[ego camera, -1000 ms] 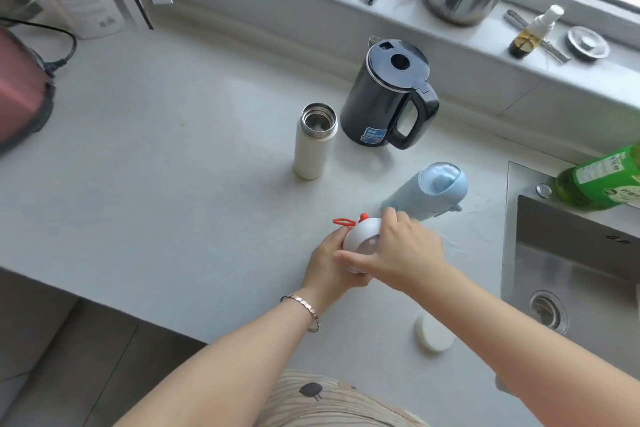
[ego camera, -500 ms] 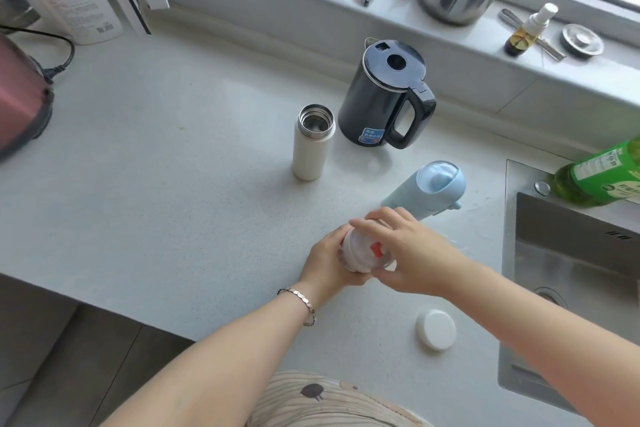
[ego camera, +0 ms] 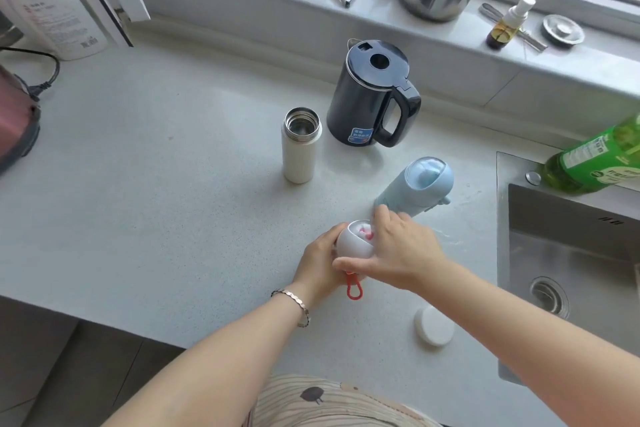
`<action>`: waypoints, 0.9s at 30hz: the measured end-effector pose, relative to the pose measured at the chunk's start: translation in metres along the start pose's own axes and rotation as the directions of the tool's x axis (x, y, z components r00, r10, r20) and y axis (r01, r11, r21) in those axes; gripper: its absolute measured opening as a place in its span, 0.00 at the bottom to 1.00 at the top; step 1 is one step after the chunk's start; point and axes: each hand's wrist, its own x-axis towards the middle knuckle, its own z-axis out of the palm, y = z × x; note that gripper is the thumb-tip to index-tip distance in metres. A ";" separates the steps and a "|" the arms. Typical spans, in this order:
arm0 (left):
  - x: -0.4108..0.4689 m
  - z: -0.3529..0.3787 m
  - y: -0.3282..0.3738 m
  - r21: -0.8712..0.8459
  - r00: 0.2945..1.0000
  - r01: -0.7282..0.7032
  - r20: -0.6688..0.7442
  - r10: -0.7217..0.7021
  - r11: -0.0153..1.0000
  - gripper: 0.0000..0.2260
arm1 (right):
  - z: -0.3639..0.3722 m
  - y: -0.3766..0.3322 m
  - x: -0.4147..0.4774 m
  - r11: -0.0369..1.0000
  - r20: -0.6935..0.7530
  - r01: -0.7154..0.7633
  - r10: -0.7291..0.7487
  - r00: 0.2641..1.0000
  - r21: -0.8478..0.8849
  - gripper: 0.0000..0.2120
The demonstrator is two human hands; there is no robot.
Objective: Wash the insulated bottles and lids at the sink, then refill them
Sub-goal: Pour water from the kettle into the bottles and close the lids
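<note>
Clasps a smooth white domed lid (ego camera: 353, 244) in both hands, low over the speckled grey counter (ego camera: 156, 184) near its front edge: left hand (ego camera: 318, 263) curled round the near-left side, right hand (ego camera: 398, 253) arched over the top, thumb and fingers pinching, with a glossy red loop (ego camera: 354, 288) dangling beneath. Shows beyond them a cream cylindrical bottle (ego camera: 300, 146), uncapped and steel-mouthed, a dark kettle (ego camera: 372, 97), and a pale blue round-topped flask (ego camera: 419, 184) just past the right fingers; to the right, a flat white cap (ego camera: 434, 326), a steel sink (ego camera: 554, 253), a green bottle (ego camera: 595, 159).
</note>
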 end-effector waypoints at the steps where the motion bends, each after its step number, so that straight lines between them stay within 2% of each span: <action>1: 0.000 0.000 -0.001 0.007 1.000 -0.006 -0.001 0.006 1.000 0.29 | -0.002 0.005 0.001 0.993 0.070 0.083 -0.089 0.994 0.082 0.38; 3: 0.001 -0.001 0.000 0.041 1.000 0.003 0.001 -0.003 0.999 0.28 | -0.007 0.013 0.002 0.947 0.114 0.274 -0.294 0.949 0.167 0.38; 4: 0.000 0.000 0.000 0.068 1.000 -0.001 0.011 0.001 0.998 0.26 | -0.004 0.013 0.002 0.940 0.074 0.317 -0.328 0.942 0.127 0.35; 6: 0.001 -0.002 0.003 0.097 0.999 -0.011 0.032 0.008 0.995 0.26 | -0.001 0.004 0.004 0.970 -0.077 0.241 -0.242 0.967 -0.022 0.29; 8: 0.002 -0.005 0.006 0.110 0.998 0.017 0.059 -0.023 0.994 0.28 | -0.002 -0.003 0.008 0.983 -0.073 0.151 -0.159 0.985 -0.101 0.31; 9: 0.002 -0.005 0.007 0.122 0.997 0.010 0.074 -0.019 0.992 0.25 | -0.002 -0.001 0.011 0.977 -0.018 0.188 -0.191 0.981 -0.104 0.33; 11: -0.003 -0.004 0.011 0.195 1.000 -0.007 0.015 0.005 0.981 0.07 | -0.005 0.009 0.013 0.951 0.115 0.304 -0.296 0.948 -0.057 0.35; 12: -0.004 -0.004 0.013 0.086 0.999 0.034 -0.024 -0.032 0.996 0.04 | -0.005 0.013 0.013 0.937 0.140 0.345 -0.336 0.932 -0.050 0.34; 14: -0.002 0.000 0.009 -0.046 0.997 0.028 -0.064 -0.031 0.999 0.11 | -0.001 0.015 0.012 0.931 0.083 0.351 -0.343 0.935 -0.101 0.32; 16: 0.003 0.002 0.010 -0.021 0.997 0.034 -0.067 -0.035 0.999 0.11 | 0.011 0.009 0.008 0.970 -0.073 0.233 -0.238 0.969 -0.070 0.30; 18: 0.004 0.004 0.006 0.023 0.998 0.013 -0.068 -0.011 1.000 0.08 | 0.026 -0.004 0.004 0.993 -0.249 0.033 -0.004 0.968 0.113 0.29; 20: 0.001 0.001 0.003 0.028 0.993 0.048 -0.110 -0.045 0.998 0.07 | 0.036 -0.015 0.001 0.963 -0.330 -0.125 0.201 0.922 0.237 0.29; 21: 0.003 0.001 0.004 0.024 0.994 0.061 -0.096 -0.058 0.998 0.06 | 0.034 -0.016 0.001 0.957 -0.311 -0.165 0.236 0.921 0.239 0.30; 22: 0.002 0.000 0.006 -0.004 0.996 0.060 -0.067 -0.060 0.998 0.05 | 0.031 -0.013 0.001 0.965 -0.254 -0.154 0.207 0.945 0.211 0.32; 24: 0.001 -0.002 0.005 -0.006 0.999 0.030 0.028 -0.029 1.000 0.11 | 0.019 0.003 -0.003 0.978 -0.036 -0.018 0.026 0.999 0.207 0.39; 25: 0.001 -0.001 0.006 -0.054 0.999 0.036 0.010 -0.035 0.998 0.15 | 0.011 0.014 -0.003 0.974 0.048 0.097 -0.109 0.993 0.204 0.42; 27: 0.000 -0.005 0.006 0.002 1.000 0.016 0.022 -0.016 1.000 0.22 | -0.001 0.029 0.000 0.929 0.049 0.345 -0.354 0.934 0.130 0.40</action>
